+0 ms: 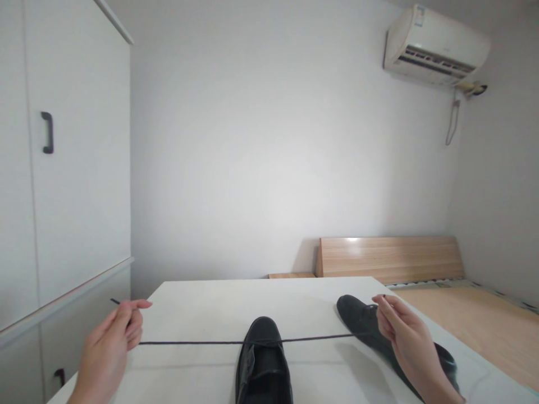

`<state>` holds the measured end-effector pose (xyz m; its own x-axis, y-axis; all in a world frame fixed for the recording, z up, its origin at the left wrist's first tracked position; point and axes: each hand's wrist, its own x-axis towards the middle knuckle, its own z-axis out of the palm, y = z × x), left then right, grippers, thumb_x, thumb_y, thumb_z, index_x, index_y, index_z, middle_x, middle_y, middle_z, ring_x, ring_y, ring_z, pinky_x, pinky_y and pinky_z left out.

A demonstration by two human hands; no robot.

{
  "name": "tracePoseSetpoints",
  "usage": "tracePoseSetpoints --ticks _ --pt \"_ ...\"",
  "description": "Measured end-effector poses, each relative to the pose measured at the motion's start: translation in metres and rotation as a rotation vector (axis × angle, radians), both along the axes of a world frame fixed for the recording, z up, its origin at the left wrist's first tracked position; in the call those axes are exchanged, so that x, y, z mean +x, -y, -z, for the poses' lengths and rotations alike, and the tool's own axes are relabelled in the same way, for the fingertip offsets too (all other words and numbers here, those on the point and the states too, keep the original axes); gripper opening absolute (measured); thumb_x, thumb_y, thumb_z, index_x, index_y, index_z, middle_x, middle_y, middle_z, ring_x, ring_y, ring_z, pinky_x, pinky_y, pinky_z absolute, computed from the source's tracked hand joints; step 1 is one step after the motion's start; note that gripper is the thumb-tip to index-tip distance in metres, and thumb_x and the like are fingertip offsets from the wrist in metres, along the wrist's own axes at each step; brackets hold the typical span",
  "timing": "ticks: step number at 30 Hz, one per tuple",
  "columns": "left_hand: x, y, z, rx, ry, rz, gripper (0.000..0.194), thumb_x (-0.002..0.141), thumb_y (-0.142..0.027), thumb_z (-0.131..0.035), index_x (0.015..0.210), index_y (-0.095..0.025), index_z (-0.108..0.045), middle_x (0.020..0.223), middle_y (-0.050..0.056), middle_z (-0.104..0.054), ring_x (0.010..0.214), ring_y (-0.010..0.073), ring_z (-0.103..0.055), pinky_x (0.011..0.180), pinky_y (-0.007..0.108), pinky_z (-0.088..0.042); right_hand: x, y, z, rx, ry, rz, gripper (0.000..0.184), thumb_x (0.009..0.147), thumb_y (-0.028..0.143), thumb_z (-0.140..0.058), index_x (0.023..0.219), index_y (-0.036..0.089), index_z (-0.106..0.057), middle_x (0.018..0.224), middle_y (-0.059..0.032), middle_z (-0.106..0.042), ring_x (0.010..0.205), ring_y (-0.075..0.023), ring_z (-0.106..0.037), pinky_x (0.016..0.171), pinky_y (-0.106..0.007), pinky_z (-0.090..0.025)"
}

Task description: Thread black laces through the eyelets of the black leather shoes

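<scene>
A black dress shoe (pixel 264 331) stands on the white table, toe pointing away from me, its opening toward me and cut off by the lower edge. A dark shoelace (pixel 189 343) runs through the front of the shoe and stretches nearly straight out to both sides. My left hand (pixel 112 342) is closed on the lace's left end, the tip sticking up past the fingers. On the other side my right hand (pixel 400 325) pinches the right end, above a second black shoe (pixel 357 315) that lies slantwise and is partly hidden by that hand.
The white table (pixel 202 303) has edges at the far side and right. At left stands a white wardrobe (pixel 84 168) with dark handles. A bed with a wooden headboard (pixel 391 258) is at right, below an air conditioner (pixel 438 47).
</scene>
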<state>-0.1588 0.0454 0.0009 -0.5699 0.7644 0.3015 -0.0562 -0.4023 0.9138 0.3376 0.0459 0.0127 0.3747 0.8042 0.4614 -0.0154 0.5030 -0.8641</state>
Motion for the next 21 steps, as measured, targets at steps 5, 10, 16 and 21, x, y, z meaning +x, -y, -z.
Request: tracePoseSetpoints --ticks 5,10,16,21 --pt "-0.011 -0.011 0.014 -0.099 -0.39 -0.143 0.044 0.089 -0.065 -0.043 0.094 -0.023 -0.055 0.055 -0.008 -0.036 0.049 0.0143 -0.037 0.05 0.025 -0.029 0.006 -0.007 0.024 -0.072 0.108 0.087 0.049 0.079 0.061 -0.071 0.095 0.015 -0.067 0.055 0.0068 -0.039 0.051 -0.0097 -0.032 0.048 -0.024 -0.024" --pt "0.02 -0.017 0.002 -0.256 -0.918 -0.063 0.024 0.093 -0.043 -0.035 0.091 -0.026 -0.051 0.057 -0.005 -0.051 0.053 0.021 -0.053 0.057 0.03 -0.035 -0.035 -0.025 0.012 -0.117 0.265 -0.259 0.05 0.082 0.062 -0.066 0.099 0.015 -0.069 0.06 0.007 -0.039 0.048 -0.0067 -0.027 0.046 -0.024 -0.016" --pt "0.093 -0.011 -0.002 -0.027 -1.053 0.377 0.029 0.093 -0.037 -0.041 0.086 -0.023 -0.066 0.083 0.005 -0.069 0.082 0.021 -0.066 0.077 0.029 -0.046 -0.105 -0.04 0.011 -0.209 0.428 -0.672 0.044 0.08 0.056 -0.071 0.095 0.015 -0.069 0.073 -0.0029 -0.065 0.045 -0.006 -0.041 0.043 -0.021 -0.03" --pt "0.109 0.0 0.021 -0.068 -0.904 0.593 0.014 0.093 -0.027 -0.052 0.088 -0.021 -0.064 0.077 0.001 -0.068 0.074 0.0164 -0.064 0.071 0.024 -0.046 -0.115 -0.022 0.03 -0.301 0.519 -0.719 0.042 0.084 0.058 -0.065 0.086 0.016 -0.061 0.075 -0.0037 -0.064 0.053 -0.0096 -0.049 0.047 -0.022 -0.041"
